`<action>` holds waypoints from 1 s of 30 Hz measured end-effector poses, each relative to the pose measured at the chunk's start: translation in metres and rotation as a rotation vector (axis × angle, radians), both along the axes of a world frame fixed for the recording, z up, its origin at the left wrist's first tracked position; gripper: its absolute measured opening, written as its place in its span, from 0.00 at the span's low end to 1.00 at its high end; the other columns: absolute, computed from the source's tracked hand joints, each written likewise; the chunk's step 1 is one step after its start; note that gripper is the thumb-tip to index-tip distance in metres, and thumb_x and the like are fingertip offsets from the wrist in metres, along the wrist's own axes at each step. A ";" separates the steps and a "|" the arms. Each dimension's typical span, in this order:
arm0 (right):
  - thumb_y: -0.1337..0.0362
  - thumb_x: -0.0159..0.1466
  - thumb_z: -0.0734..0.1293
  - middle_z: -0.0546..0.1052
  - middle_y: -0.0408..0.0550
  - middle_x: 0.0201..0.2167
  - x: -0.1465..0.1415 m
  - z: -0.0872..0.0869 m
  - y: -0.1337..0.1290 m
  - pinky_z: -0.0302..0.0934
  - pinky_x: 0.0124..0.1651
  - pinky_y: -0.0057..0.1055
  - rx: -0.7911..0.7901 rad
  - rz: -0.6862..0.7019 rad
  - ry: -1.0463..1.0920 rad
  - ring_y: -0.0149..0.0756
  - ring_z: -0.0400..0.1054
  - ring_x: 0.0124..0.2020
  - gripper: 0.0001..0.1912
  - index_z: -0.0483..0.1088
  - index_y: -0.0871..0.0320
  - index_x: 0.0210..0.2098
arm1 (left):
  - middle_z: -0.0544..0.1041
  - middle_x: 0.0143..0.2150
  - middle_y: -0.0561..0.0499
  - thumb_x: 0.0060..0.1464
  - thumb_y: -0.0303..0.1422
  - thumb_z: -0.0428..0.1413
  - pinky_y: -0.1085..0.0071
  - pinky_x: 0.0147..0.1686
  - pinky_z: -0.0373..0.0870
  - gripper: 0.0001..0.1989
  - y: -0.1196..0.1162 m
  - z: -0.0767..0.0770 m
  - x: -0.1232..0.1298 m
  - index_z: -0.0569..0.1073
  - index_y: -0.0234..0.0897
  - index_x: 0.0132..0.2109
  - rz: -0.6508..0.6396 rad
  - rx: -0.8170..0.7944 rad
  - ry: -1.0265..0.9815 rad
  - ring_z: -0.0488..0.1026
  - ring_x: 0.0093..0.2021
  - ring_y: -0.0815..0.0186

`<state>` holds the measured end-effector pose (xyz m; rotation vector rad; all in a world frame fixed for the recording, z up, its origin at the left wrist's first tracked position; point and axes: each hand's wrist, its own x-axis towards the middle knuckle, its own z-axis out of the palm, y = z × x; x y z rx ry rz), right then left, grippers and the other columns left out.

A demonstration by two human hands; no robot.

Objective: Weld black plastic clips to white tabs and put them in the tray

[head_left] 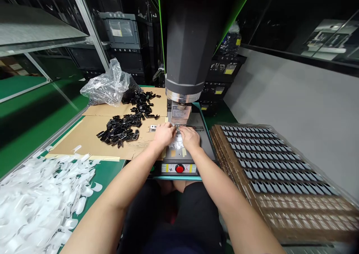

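Looks like a factory workshop, judging by the black-and-green machine (pixel 185 45) at upper centre, stacked crates (pixel 123 31) behind, white parts (pixel 30 201) heaped lower left, filled trays (pixel 269 162) at right.

Bare forearms (pixel 134 172) outstretched, left hand (pixel 164 134) and right hand (pixel 191 138) close together, palms down, fingers (pixel 169 126) bent.

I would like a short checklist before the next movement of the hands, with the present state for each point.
1. Hands clear of machine head: not ok; left hand and right hand are near its lower end.
2. Hands off red button: ok; both are away from it.
3. Work seated correctly at the fingertips: cannot tell; too small and partly covered.
4. Black clips available: ok; heaped on cardboard.
5. White pieces nearby: ok; some lie between the wrists.
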<state>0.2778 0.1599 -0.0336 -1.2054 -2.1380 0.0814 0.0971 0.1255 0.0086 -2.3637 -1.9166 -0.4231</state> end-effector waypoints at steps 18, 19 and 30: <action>0.72 0.64 0.64 0.69 0.56 0.73 -0.008 -0.009 -0.008 0.37 0.79 0.65 -0.017 0.046 -0.087 0.61 0.47 0.79 0.36 0.67 0.58 0.72 | 0.77 0.60 0.38 0.73 0.45 0.48 0.51 0.60 0.66 0.24 -0.042 0.001 -0.052 0.76 0.40 0.65 0.076 0.042 -0.027 0.70 0.60 0.47; 0.72 0.64 0.64 0.69 0.55 0.73 -0.009 -0.007 -0.007 0.36 0.80 0.65 -0.032 0.037 -0.108 0.60 0.46 0.80 0.36 0.67 0.58 0.72 | 0.77 0.61 0.38 0.73 0.45 0.48 0.50 0.60 0.66 0.24 -0.048 0.001 -0.069 0.76 0.39 0.65 0.134 0.044 -0.019 0.69 0.61 0.46; 0.71 0.67 0.61 0.60 0.50 0.79 -0.017 0.014 -0.016 0.34 0.81 0.57 -0.176 -0.106 -0.395 0.57 0.43 0.81 0.39 0.59 0.61 0.77 | 0.81 0.61 0.36 0.72 0.42 0.48 0.46 0.61 0.61 0.25 -0.076 -0.029 -0.141 0.72 0.40 0.70 0.294 -0.013 0.083 0.67 0.66 0.42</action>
